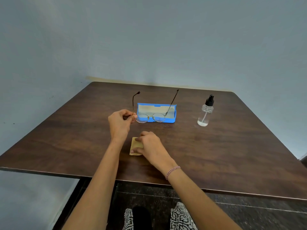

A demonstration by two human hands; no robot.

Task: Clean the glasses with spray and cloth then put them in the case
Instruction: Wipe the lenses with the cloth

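Wire-rimmed glasses (150, 117), temples unfolded, centre frame — open blue case (172, 120) behind; clear spray bottle (205, 114) upright at right; tan cloth (135, 144) below.

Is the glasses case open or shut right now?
Open: the blue case shows its pale inner lining behind the glasses.

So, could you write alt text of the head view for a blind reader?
A person's left hand holds open glasses by one hinge above a brown table, while the right hand touches a yellow cloth. Behind stand an open blue case and a spray bottle.
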